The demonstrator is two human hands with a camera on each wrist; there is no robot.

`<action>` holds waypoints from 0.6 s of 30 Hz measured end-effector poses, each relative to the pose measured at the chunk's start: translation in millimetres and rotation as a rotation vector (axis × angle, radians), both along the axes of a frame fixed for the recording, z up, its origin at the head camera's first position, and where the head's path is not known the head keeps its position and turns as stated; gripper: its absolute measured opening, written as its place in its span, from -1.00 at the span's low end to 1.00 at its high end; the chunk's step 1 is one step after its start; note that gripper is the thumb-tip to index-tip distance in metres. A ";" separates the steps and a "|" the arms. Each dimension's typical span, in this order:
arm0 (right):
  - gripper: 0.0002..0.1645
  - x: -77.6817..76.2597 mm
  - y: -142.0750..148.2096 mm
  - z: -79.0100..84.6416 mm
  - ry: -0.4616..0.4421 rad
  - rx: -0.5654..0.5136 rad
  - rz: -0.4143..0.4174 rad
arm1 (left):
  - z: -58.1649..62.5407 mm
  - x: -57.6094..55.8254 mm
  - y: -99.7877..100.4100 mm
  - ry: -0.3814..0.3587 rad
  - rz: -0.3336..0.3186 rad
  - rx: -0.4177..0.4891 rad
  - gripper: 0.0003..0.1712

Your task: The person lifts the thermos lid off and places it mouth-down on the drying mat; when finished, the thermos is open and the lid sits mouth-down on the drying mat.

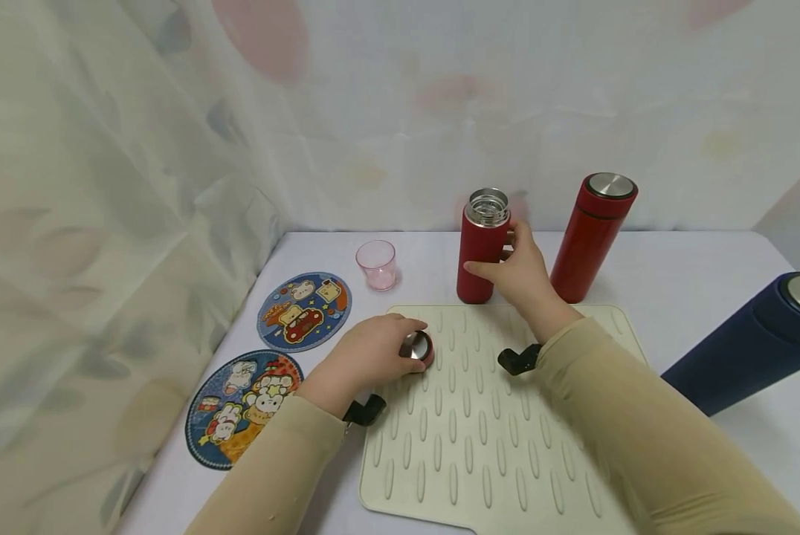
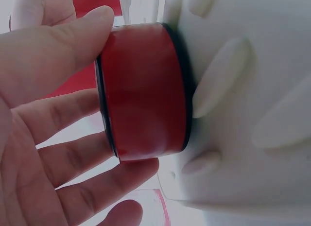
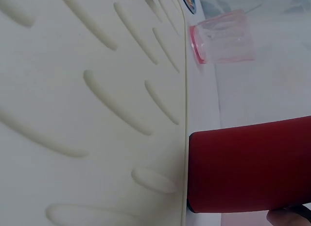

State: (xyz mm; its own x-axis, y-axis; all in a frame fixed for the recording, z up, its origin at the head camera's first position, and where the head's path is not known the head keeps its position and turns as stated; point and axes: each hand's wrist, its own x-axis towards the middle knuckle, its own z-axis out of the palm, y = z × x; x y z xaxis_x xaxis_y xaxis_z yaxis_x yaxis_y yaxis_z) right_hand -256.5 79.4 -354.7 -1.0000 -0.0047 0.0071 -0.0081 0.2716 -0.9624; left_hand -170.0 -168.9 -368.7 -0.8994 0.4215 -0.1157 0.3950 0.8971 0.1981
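Observation:
My left hand (image 1: 371, 351) grips a small red lid (image 2: 146, 92) with a steel top between thumb and fingers. The lid stands on the cream ridged mat (image 1: 470, 438), near its left edge. Behind the mat, a red thermos (image 1: 478, 256) stands upright without a lid, its steel mouth and an inner strainer showing. My right hand (image 1: 526, 279) holds this thermos from its right side, thumb across the front. In the right wrist view, only a fingertip (image 3: 287, 217) shows against the thermos body.
A second red thermos (image 1: 590, 241), lidded, stands right of the open one. A large dark blue flask (image 1: 741, 349) is at the far right. Left of the mat are a pink clear cup (image 1: 377, 266) and two round cartoon coasters (image 1: 304, 312). A patterned curtain (image 1: 400, 111) hangs behind.

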 end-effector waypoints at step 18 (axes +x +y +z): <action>0.17 -3.6 -4.0 -6.5 -0.016 0.064 0.070 | 2.9 3.4 -1.5 -0.041 -0.019 0.002 -0.25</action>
